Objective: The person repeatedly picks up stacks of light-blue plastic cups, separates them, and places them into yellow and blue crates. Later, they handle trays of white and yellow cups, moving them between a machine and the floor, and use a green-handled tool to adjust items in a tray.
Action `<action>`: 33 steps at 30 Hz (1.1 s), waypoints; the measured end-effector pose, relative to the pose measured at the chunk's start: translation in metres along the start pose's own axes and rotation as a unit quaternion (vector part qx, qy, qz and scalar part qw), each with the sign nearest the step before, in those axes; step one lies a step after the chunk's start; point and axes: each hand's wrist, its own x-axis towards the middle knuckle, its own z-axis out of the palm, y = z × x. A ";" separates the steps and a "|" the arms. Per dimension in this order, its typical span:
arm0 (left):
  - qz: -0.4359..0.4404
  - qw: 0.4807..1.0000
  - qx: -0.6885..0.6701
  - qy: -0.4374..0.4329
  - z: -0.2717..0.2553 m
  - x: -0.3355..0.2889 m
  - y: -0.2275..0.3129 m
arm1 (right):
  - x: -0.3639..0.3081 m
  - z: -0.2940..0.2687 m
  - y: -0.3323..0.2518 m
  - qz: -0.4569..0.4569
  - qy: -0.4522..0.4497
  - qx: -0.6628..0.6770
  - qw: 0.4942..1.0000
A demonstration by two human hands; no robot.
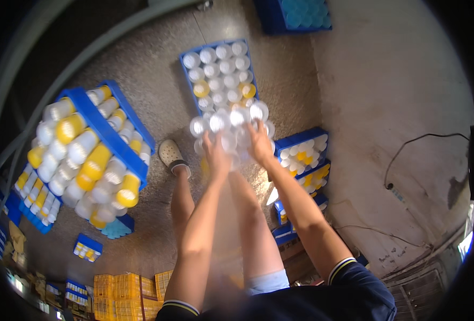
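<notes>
Both my hands are in the middle of the view, over the near end of a blue crate (185, 75). My left hand (217, 159) and my right hand (259, 143) grip a cluster of pale, translucent cylindrical containers (219, 121) between them, fingers bent over the nearer ones. Some of the cluster is blurred, and the palms hide part of it. Beyond it, rows of similar containers (227, 66) stand upright in the crate, mostly whitish with a few yellow ones (247, 90).
At left, a large blue crate stack (90, 115) holds white and yellow containers. More filled blue crates (301, 140) line the right wall (386, 107). A blue crate of teal containers (303, 13) stands far off. Yellow baskets (124, 294) are lower left; my clog (170, 154) is beside the hands.
</notes>
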 end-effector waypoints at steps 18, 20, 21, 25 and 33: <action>-0.040 0.998 0.013 -0.050 0.090 0.067 -0.034 | 0.085 0.039 0.092 0.009 -0.025 -0.044 0.999; -0.100 0.993 0.023 -0.055 0.064 0.058 -0.002 | 0.058 0.004 0.080 -0.014 0.000 0.011 1.000; -0.067 0.995 0.041 -0.064 0.043 0.053 0.018 | 0.039 -0.020 0.071 -0.036 -0.005 0.013 0.999; -0.030 0.998 -0.021 -0.059 -0.072 0.021 0.142 | -0.016 -0.140 0.000 -0.059 0.020 0.056 0.996; 0.299 0.880 -0.064 0.363 -0.394 0.089 0.374 | 0.018 -0.390 -0.262 -0.342 0.145 0.140 0.918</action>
